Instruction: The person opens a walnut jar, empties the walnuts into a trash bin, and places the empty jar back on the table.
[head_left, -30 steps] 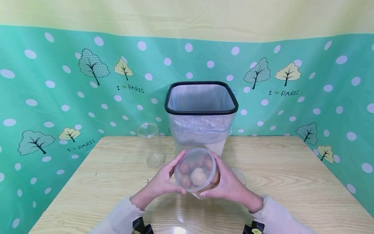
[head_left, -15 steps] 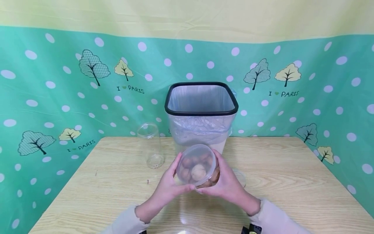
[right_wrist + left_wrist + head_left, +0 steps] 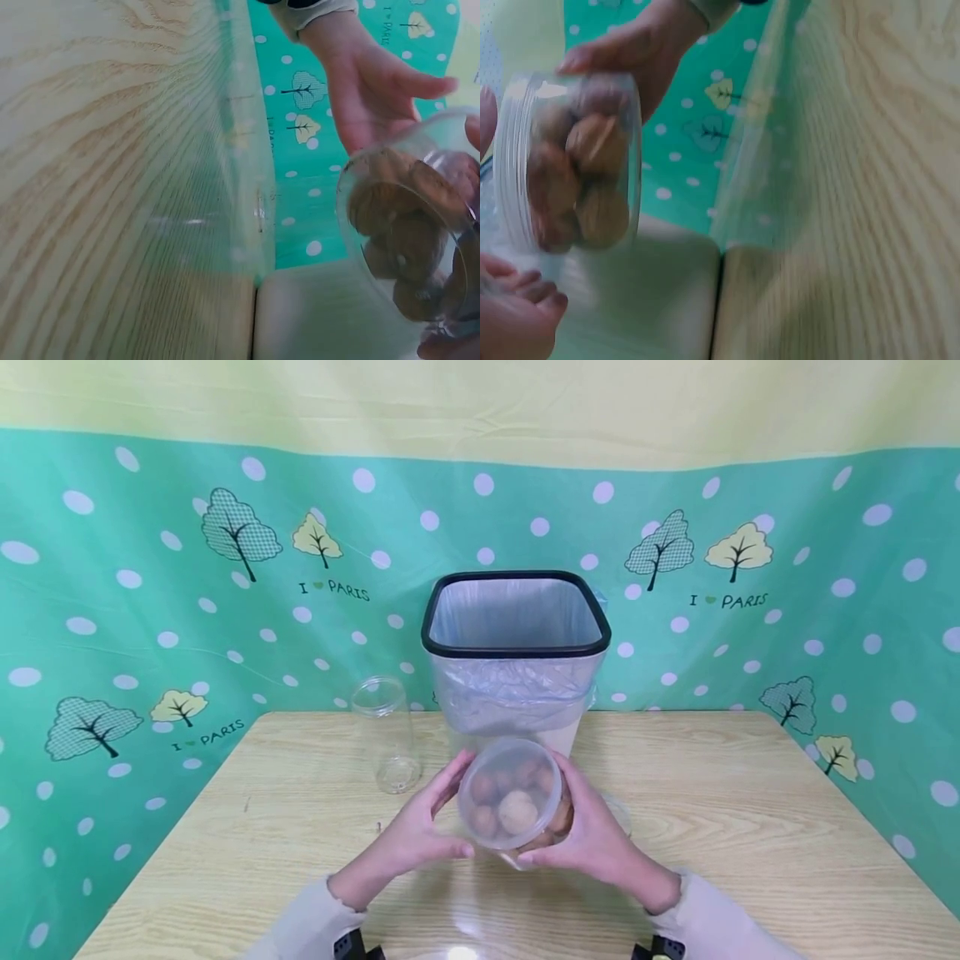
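A short round clear jar [image 3: 504, 777] with a cloudy round end facing up holds several brown, walnut-like balls [image 3: 598, 146] and one paler ball [image 3: 517, 812]. My right hand [image 3: 588, 835] grips its right side, thumb low and fingers around the wall, with the jar tilted above the table. On the other side my left hand [image 3: 416, 833] is spread, its thumb standing away from the jar and its fingertips near the left edge. The right wrist view shows this left hand [image 3: 367, 86] with its palm towards the jar; whether its fingers touch is hidden there.
Behind the jar stands a bin [image 3: 517, 693] with a black rim and a plastic liner. A tall clear jar [image 3: 386, 735] is left of it. Partly behind my right hand lies a clear disc [image 3: 619, 817] on the wooden table [image 3: 750, 827]. A small dark speck [image 3: 378, 827] lies at left.
The jar rose slightly and came closer to both hands, then dropped a little and shifted right. My left thumb and palm have drawn away from it; my right hand keeps its grip.
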Demonstrator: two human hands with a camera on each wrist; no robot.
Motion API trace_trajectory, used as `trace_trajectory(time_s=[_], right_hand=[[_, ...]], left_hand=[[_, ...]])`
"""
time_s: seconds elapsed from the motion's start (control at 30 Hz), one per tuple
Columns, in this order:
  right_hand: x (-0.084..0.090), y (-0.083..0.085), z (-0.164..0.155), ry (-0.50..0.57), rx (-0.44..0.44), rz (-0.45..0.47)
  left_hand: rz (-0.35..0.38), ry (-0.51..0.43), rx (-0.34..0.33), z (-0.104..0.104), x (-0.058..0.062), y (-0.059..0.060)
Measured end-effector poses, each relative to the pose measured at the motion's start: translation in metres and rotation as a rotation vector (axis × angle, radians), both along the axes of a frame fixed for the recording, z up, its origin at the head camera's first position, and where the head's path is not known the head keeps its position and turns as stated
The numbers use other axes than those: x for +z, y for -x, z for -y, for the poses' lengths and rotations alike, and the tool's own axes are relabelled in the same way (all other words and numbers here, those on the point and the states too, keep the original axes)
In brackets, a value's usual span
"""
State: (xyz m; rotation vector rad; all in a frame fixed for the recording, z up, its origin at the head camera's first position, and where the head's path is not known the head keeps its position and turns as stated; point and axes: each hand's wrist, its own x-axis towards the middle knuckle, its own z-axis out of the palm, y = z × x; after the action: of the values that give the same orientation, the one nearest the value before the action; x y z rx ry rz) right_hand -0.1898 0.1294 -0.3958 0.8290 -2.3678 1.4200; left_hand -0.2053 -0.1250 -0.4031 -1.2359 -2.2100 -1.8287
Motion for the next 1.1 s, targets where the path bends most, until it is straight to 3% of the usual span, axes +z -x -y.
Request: trace_trajectory(time_s=[0.27,0.53,0.83,1.1], right_hand=[[-0.001,-0.001,-0.007,0.003,0.156,0.081],[-0.004,0.000,-0.008,0.003,0.303,0.121],[-0.004,0.001,-0.010,0.013,0.396,0.132],[-0.003,0.002,-0.011,0.026,0.416,0.146]], left_hand=[[-0.043,0.089,-0.187,0.014,0.002,0.018],[-0.097,0.121,-0.314,0.012,0.011,0.021],[-0.145,0.197,-0.358,0.012,0.018,0.019],[-0.181,0.249,-0.315,0.012,0.019,0.018]])
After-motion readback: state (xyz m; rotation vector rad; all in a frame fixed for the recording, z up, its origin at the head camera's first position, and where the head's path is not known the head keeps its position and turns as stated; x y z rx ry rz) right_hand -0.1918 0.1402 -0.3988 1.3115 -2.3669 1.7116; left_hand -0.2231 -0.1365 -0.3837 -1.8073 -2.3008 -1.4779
